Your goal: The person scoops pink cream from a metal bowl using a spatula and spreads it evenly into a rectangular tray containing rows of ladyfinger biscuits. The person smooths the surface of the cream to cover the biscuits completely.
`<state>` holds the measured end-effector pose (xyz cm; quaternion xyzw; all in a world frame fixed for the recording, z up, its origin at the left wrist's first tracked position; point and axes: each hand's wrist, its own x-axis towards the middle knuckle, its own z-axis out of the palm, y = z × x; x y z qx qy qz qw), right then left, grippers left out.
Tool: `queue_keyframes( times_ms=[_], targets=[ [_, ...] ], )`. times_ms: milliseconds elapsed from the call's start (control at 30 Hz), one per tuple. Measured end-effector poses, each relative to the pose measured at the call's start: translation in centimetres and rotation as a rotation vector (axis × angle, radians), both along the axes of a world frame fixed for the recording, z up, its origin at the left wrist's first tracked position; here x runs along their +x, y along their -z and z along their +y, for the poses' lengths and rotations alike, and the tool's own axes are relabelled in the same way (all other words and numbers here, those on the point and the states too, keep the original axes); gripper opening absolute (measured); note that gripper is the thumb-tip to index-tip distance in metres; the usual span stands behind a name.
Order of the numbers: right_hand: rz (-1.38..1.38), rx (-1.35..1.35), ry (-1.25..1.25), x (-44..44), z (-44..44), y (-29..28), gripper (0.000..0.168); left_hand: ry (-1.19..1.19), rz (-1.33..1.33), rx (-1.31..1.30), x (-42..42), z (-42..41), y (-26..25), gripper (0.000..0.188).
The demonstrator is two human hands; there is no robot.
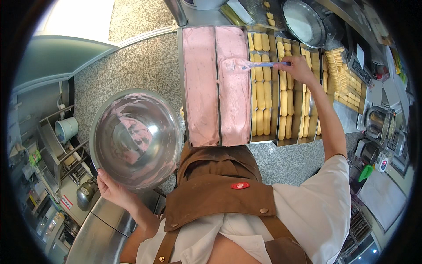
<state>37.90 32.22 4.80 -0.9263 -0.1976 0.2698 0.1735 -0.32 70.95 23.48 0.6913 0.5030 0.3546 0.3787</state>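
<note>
My left hand (113,190) grips the rim of a large stainless steel mixing bowl (161,109), whose inside is smeared with leftover pink cream (140,132). In my right hand (296,67) is the handle of a spatula (263,64). Its cream-coated blade touches the pink filling (234,112) in the second long metal mould from the left. The leftmost mould also holds pink filling (200,85), fairly smooth on top. Right of these, a mould (274,99) holds rows of ladyfinger biscuits (262,94). Further moulds with ladyfingers (284,102) stand beside it, partly hidden under my right arm.
A heap of ladyfingers (339,72) lies on a tray at the right, near a digital scale (361,71). A bowl with white residue (298,24) stands at the back. A metal post (176,11) rises at the table's back left corner. A white bucket (67,128) is at far left.
</note>
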Motion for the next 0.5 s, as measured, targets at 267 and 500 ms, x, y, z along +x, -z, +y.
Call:
queue_keyframes(
  times_ms=[267, 500],
  targets=[
    [-0.047, 0.031, 0.228, 2.1, 0.3, 0.4, 0.068, 0.017, -0.027, -0.017, 0.9, 0.8, 0.0, 0.034],
    [0.099, 0.098, 0.416, -6.3, 0.8, -1.2, 0.061, 0.049, -0.024, -0.009, 1.4, 2.0, -0.1, 0.036]
  ],
)
